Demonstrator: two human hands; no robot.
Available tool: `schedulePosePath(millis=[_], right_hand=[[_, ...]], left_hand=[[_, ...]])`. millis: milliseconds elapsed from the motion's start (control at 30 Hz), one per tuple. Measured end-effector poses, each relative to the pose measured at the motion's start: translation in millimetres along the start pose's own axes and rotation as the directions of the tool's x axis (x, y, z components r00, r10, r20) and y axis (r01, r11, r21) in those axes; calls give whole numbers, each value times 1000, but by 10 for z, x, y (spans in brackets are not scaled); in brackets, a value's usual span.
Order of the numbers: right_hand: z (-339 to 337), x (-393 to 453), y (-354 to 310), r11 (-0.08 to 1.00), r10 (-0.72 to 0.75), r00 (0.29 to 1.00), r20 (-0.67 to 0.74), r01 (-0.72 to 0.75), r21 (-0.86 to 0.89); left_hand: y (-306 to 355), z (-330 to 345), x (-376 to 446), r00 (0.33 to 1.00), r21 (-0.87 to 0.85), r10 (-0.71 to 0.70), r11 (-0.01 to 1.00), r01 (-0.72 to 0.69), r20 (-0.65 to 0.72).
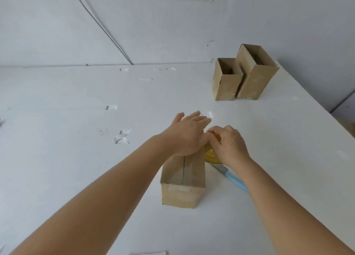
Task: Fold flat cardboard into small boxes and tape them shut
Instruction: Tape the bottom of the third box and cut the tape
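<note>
A small cardboard box (pixel 182 185) lies on its side on the white surface (pixel 76 158), nearest the viewer, its taped end flaps facing the camera and a seam running along its top face. Just to its right, a knife (pixel 230 176) with a light blue handle lies on the surface, partly hidden under the right forearm. The left hand (pixel 189 133) rests flat on the far end of the box, fingers straight and spread, holding nothing. Touching it on the right, the right hand (pixel 228 145) has its fingers curled around a yellow roll of tape (pixel 211 155), which sits right beside the far end of the box; how much tape is drawn out cannot be told. Farther back, toward the right edge of the surface, two more cardboard boxes stand upright with open tops: a shorter box (pixel 226 81) touching a taller box (pixel 255 74) on its right.
</note>
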State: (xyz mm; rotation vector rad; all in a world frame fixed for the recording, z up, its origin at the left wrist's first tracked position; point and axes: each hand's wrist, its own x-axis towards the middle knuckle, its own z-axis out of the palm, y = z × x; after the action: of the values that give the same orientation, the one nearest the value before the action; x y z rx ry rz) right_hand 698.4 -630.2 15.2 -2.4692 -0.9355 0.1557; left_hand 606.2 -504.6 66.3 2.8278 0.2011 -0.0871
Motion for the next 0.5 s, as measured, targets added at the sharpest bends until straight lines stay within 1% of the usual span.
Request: schedulePosePath(millis=[67,133,167,233,300,367,400,433,467,500], right_hand=[[-18,-13,52,999,1,1000,11,-1,48],[-43,-47,146,974,57,998,29,-62,219],[-63,-71,184,932,111,992,54,-122,340],[-41,-104,266,783,216,962,164,-271,560],[15,-108,301,606,255,930,264,-367,706],[75,-75,299,436,266,921,284,-377,817],[81,-51,265,393,268,928,260,-352,849],[76,-21,232,391,270,936,225,-320,863],[58,8,211,432,268,945,188,-292,853],[34,42,207,502,253,955,157,-268,822]], left_hand=[[0,94,69,999,13,-23,1000,23,40],[-67,190,50,997,-23,-72,997,72,-27],[-108,221,35,993,-35,-90,995,88,-72],[-157,251,16,984,-59,-124,991,117,-127],[-150,258,18,977,-83,-152,987,141,-148],[-127,264,14,972,-87,-173,983,160,-158],[-125,268,10,969,-89,-184,981,171,-164],[-130,270,4,966,-94,-196,979,182,-169],[-138,269,2,964,-101,-205,976,191,-168],[-145,268,1,964,-108,-213,974,197,-161]])
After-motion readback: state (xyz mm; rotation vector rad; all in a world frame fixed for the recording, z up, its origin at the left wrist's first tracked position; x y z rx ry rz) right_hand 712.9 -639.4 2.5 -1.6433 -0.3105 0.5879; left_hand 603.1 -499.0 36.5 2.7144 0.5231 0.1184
